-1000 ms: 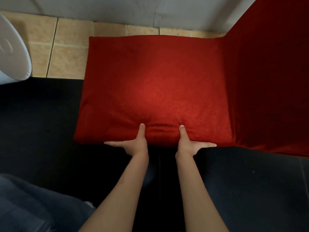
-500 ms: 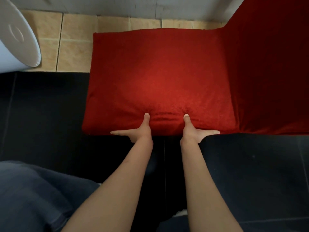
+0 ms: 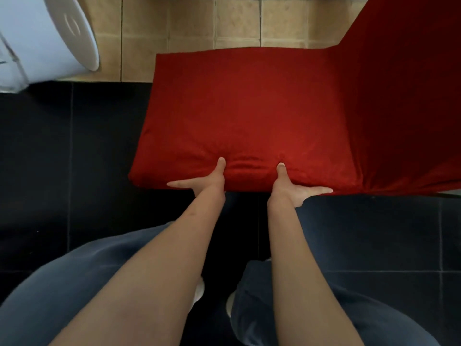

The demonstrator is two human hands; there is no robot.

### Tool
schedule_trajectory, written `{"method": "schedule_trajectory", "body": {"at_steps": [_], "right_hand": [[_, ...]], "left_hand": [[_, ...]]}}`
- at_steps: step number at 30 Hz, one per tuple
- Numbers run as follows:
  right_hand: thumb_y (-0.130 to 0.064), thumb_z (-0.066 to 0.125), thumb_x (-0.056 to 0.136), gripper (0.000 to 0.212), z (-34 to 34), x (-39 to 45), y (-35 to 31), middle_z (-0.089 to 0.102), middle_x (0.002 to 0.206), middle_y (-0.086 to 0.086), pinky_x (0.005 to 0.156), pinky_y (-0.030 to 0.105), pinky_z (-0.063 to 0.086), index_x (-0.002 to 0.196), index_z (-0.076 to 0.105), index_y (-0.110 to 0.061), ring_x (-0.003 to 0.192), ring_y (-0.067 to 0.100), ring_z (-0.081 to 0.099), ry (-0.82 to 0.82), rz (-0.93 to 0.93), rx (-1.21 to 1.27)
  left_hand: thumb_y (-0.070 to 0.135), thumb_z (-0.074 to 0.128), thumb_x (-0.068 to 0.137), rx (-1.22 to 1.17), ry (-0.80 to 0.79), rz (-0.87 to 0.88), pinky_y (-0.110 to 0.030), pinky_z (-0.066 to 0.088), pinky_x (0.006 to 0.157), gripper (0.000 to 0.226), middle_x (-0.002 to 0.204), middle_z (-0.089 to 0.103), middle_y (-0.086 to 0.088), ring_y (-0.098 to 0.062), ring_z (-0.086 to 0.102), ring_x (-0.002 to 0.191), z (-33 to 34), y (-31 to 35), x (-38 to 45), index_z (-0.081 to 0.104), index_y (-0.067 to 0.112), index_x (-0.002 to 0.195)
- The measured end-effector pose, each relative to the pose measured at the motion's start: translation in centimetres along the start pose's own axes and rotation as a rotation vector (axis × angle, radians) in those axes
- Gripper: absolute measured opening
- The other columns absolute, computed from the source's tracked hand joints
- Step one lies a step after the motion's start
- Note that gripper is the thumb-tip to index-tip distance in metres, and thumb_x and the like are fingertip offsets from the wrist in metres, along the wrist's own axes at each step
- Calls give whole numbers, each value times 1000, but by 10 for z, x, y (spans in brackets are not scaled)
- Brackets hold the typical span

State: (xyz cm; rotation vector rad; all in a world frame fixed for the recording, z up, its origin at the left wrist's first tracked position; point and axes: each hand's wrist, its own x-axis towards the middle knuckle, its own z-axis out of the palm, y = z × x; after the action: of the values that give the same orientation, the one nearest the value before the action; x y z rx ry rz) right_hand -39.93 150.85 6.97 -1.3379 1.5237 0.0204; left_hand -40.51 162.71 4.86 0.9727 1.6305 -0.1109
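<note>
As thumbs pressed on top, my left hand and right hand pinched the red cushion along its lower edge, mid-frame.

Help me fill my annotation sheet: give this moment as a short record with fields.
held thing: red cushion
left hand: thumb on top, fingers along the near edge's underside
right hand: same hold, further right
grip: both hands pinch the near edge, apart from each other
right side: red fabric panel rising beside the cushion
upper left: white bin
floor: black tiles near, beige tiles beyond
</note>
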Motion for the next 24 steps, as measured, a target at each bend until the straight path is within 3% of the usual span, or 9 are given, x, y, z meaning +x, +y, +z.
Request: {"method": "schedule_trajectory", "body": {"at_steps": [6,11,13,17,24], "right_hand": [[-28,85,72,131,-25,-35,-2,51,134,17,98,38,46,149,-20,-37,115,29,59,37,19,-48],[-27,85,72,131,-39,-55,-10,55,127,17,94,41,49,148,-21,-38,109,30,62,45,66,-99],[-27,85,72,131,-43,-63,-15,55,125,17,90,40,49,148,-21,-39,106,29,63,45,83,-113],[-28,84,72,130,-51,-78,-21,55,127,16,92,40,49,148,-21,-38,106,29,63,58,92,-140],[-32,83,73,129,-59,-118,-20,58,122,17,91,40,47,148,-22,-37,104,32,63,94,160,-191]], "left_hand": [[36,92,56,65,74,-20,-57,48,96,153,141,38,-16,-37,53,118,-31,2,-20,-35,36,141],[30,91,61,66,43,-111,-53,56,82,140,143,37,-20,-36,58,111,-50,9,-36,-18,29,150],[29,90,63,82,24,-151,-50,57,83,137,150,30,-21,-35,56,115,-57,14,-41,-14,28,151],[29,84,72,111,-60,-222,-45,56,87,115,143,42,-18,-32,59,115,-69,22,-53,4,17,154],[23,83,74,140,-22,-211,-45,55,87,113,142,44,-12,-28,58,115,-100,42,-64,2,17,153]]}}
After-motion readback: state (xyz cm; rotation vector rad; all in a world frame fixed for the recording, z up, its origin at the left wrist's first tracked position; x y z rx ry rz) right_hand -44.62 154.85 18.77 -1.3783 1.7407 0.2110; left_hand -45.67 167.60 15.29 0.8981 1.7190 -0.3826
